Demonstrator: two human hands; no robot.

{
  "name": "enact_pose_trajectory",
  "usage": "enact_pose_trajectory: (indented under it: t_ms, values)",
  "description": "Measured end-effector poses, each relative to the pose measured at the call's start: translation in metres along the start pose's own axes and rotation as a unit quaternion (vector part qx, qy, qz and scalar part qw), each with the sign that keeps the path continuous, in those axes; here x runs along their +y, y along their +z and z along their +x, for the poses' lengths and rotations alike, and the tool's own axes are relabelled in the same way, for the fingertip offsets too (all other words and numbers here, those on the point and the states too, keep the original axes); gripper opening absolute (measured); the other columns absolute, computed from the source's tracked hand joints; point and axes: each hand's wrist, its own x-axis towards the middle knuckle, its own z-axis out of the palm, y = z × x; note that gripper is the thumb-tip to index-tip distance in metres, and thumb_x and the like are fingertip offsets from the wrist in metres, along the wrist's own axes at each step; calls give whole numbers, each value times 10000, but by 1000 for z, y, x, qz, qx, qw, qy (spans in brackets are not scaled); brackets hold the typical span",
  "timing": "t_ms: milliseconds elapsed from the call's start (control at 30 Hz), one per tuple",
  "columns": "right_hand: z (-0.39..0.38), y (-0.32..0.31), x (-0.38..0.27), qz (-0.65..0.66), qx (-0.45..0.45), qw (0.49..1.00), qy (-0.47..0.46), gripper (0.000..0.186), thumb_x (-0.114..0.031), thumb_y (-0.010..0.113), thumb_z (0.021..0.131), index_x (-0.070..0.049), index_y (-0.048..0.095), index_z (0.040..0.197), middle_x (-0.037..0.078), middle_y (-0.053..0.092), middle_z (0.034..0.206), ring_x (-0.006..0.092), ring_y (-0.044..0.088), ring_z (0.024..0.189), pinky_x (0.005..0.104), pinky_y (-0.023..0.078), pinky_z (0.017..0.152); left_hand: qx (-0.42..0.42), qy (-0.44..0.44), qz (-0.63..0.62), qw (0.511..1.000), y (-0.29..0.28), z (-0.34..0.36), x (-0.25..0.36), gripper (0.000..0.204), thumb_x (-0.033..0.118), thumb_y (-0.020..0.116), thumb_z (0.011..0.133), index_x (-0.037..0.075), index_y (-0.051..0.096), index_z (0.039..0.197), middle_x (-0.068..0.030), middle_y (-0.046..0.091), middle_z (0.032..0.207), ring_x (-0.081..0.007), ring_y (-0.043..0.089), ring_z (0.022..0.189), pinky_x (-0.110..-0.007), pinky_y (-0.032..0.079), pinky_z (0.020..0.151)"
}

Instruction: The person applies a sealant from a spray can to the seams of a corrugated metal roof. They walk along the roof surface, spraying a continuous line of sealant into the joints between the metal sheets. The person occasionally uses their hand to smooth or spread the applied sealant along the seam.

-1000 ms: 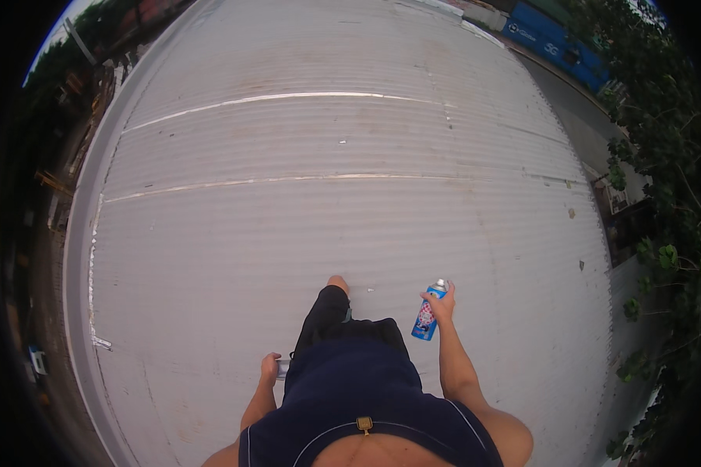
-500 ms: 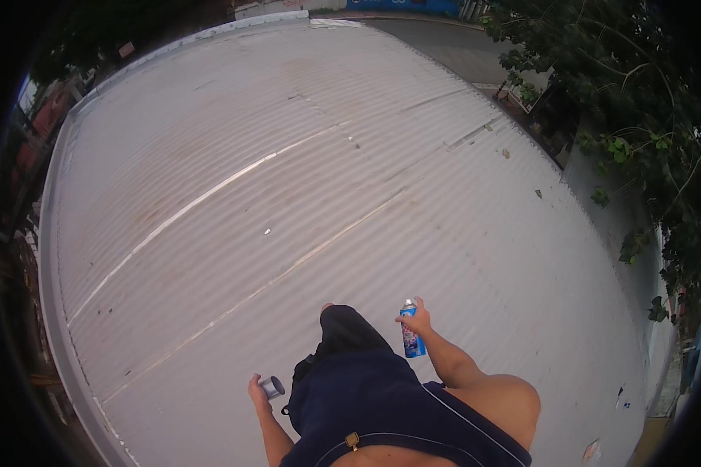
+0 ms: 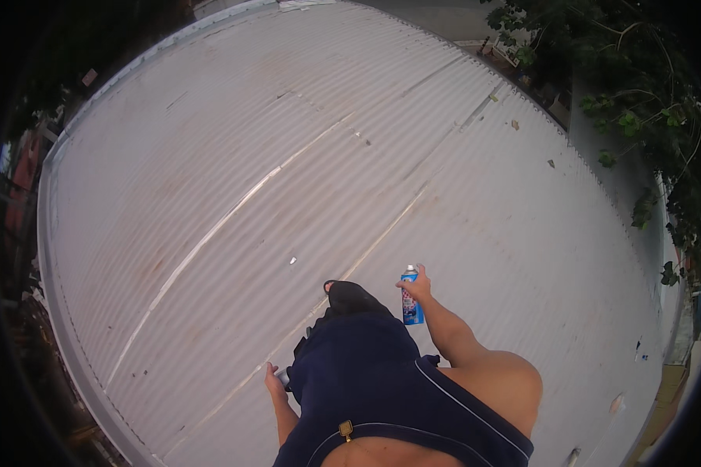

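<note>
My right hand [image 3: 417,287], out in front on the right, is closed round the upper part of a blue spray can [image 3: 412,311]. The can stands nearly upright in my grip, its pale top uncovered. Low on the left, beside my dark shirt, my left hand [image 3: 273,381] is closed on a grey cylindrical cup [image 3: 283,377]. Most of that cup is hidden behind my clothes. Below both hands spreads a pale corrugated metal roof [image 3: 234,311], and one of my feet [image 3: 329,286] shows on it past my dark shorts.
Two long whitish seams [image 3: 234,206] cross the roof. A small white scrap [image 3: 293,261] lies ahead of me, with other bits of debris about. The roof's edge [image 3: 47,233] curves along the left; on the right it drops off near leafy branches [image 3: 631,121].
Both hands sit slightly higher in view, still holding the can and the cup. The cup has slipped partly behind my clothes. The roof has shifted and turned in view.
</note>
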Motion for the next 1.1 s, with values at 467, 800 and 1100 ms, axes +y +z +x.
enact_pose_trajectory:
  t_ms: [467, 800, 1100]
  values:
    - [96, 129, -276, -9, -22, 993, -117, 990, -283, 819, 493, -79, 325, 1327, 250, 550, 1114, 359, 557, 1018, 425, 454, 871, -46, -126, -71, 988, 20, 138, 116, 515, 483, 529, 833, 4, 641, 988, -181, 602, 947, -248, 568, 853, -355, 439, 764]
    - [143, 223, -438, -37, 8, 994, -104, 973, -317, 801, 496, -85, 335, 1318, 231, 590, 1052, 351, 587, 975, 396, 473, 856, -106, -104, -73, 986, -37, 344, 371, 609, 521, 501, 842, 4, 541, 1162, -197, 553, 1106, -280, 586, 901, -365, 454, 805]
    - [166, 297, -555, 19, 27, 998, -61, 975, -325, 795, 502, -134, 325, 1335, 226, 592, 1061, 371, 581, 985, 411, 469, 864, -109, 64, -17, 992, -71, 457, 628, 610, 519, 491, 841, 16, 541, 1183, -178, 495, 1212, -292, 487, 1104, -401, 368, 934]
